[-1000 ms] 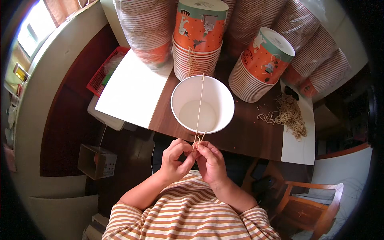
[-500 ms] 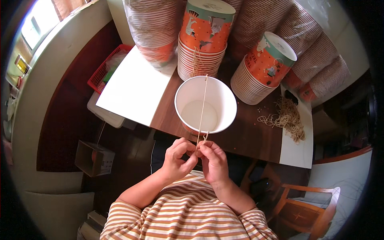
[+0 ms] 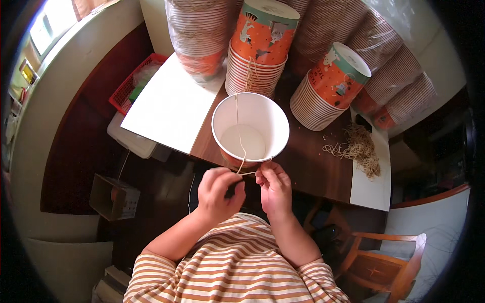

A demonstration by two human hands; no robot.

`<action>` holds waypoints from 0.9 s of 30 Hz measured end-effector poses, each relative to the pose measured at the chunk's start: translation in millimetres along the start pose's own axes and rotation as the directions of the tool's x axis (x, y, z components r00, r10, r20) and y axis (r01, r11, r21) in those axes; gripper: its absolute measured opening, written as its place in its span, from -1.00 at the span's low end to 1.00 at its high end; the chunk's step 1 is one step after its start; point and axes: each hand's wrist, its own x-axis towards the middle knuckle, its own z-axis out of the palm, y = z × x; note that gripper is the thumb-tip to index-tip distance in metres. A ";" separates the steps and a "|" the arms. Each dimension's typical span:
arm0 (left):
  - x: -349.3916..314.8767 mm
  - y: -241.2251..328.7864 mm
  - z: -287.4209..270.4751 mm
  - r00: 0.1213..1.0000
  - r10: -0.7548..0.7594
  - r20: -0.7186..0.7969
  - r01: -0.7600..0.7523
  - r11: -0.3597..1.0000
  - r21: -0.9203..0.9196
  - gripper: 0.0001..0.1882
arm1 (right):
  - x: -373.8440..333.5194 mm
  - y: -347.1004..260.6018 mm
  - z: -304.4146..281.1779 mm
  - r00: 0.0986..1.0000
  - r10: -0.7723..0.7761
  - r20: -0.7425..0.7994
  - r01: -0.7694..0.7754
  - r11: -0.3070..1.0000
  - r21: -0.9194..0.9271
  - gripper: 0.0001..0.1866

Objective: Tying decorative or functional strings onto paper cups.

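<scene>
A white-lined paper bucket (image 3: 251,129) stands at the table's near edge, its open mouth facing up. From its far rim a thin beige string (image 3: 241,139) runs loosely across the mouth and over the near rim toward my hands. My left hand (image 3: 218,194) is curled, slightly blurred, with the string at its index fingertip; a gap shows between thumb and fingers. Close to the near rim, my right hand (image 3: 275,187) pinches the string between thumb and index finger. A short stretch of string spans the space between both hands.
Behind the bucket rise nested stacks of orange-and-green paper buckets (image 3: 265,38), with another stack (image 3: 333,83) to the right. Plastic-wrapped stacks (image 3: 199,30) line the back. A tangle of string (image 3: 361,151) lies at right. A red basket (image 3: 124,93) and wooden chair (image 3: 379,260) flank the table.
My hands were together and have moved apart, the left one leftward, the right one up to the near rim. The string across the mouth was taut and now hangs slack.
</scene>
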 end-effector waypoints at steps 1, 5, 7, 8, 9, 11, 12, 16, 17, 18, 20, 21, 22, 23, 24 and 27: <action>-2.0 1.3 -2.5 0.990 0.137 0.017 -0.135 0.985 -0.103 -0.70 | -0.6 1.1 -0.7 1.000 -0.004 0.002 0.004 1.000 -0.004 -0.93; 6.9 11.9 6.2 0.965 0.171 0.198 -0.140 0.977 -0.160 -0.67 | -2.4 2.9 -6.1 0.994 -0.023 0.108 0.023 1.000 -0.003 -0.92; 7.6 4.0 13.6 0.968 0.086 0.237 -0.056 0.990 -0.130 -0.66 | -4.9 0.1 -6.1 0.992 -0.037 0.123 0.042 0.998 -0.042 -0.91; 4.0 1.4 15.3 0.970 0.086 0.229 -0.058 0.990 -0.129 -0.66 | -5.1 0.1 -6.5 0.991 -0.038 0.129 0.045 0.998 -0.046 -0.91; 1.3 -0.1 16.2 0.967 0.074 0.245 -0.050 0.994 -0.101 -0.68 | -5.0 0.5 -7.1 0.993 -0.038 0.112 0.043 0.998 -0.045 -0.92; -3.3 -3.4 19.5 0.965 0.062 0.254 -0.045 0.996 -0.071 -0.70 | -4.4 2.9 -11.3 0.994 -0.040 0.101 0.045 0.998 -0.045 -0.93; -5.1 -5.7 20.7 0.968 0.069 0.242 -0.050 0.995 -0.083 -0.72 | -4.4 6.3 -14.2 0.995 -0.040 0.096 0.044 0.998 -0.039 -0.92; -10.7 -6.0 20.2 0.965 0.064 0.254 -0.043 0.995 -0.089 -0.79 | -8.7 12.6 -11.3 0.995 -0.053 0.087 0.054 0.998 -0.016 -0.91; -11.1 -5.9 18.6 0.965 0.069 0.252 -0.049 0.995 -0.086 -0.79 | -10.3 13.3 -8.2 0.994 -0.063 0.085 0.064 0.998 -0.003 -0.90; -11.5 -6.1 16.8 0.968 0.077 0.239 -0.062 0.996 -0.070 -0.79 | -11.0 15.2 -6.9 0.994 -0.067 0.088 0.067 0.998 0.000 -0.90; -10.3 -6.1 15.6 0.971 0.089 0.222 -0.079 0.995 -0.055 -0.80 | -10.7 18.1 -8.1 0.992 -0.080 0.102 0.082 0.997 -0.006 -0.90; -9.7 -6.6 15.0 0.970 0.089 0.228 -0.079 0.996 -0.051 -0.79 | -10.0 20.3 -9.0 0.994 -0.078 0.081 0.080 0.997 -0.020 -0.91; -9.3 -7.7 13.6 0.968 0.085 0.236 -0.077 0.996 -0.045 -0.79 | -10.3 20.2 -6.2 0.994 -0.078 0.082 0.080 0.997 -0.019 -0.91; -9.5 -9.0 13.1 0.968 0.085 0.236 -0.077 0.996 -0.044 -0.79 | -11.0 19.2 -2.6 0.994 -0.081 0.067 0.083 0.996 -0.021 -0.93; -10.6 -10.8 12.8 0.969 0.084 0.230 -0.075 0.996 -0.046 -0.79 | -11.1 19.2 -0.3 0.995 -0.084 0.050 0.085 0.996 -0.025 -0.94; -10.5 -8.2 18.3 0.966 0.119 0.230 -0.109 0.993 -0.056 -0.80 | -7.6 19.5 -9.3 0.991 -0.123 0.043 0.125 0.992 -0.031 -0.94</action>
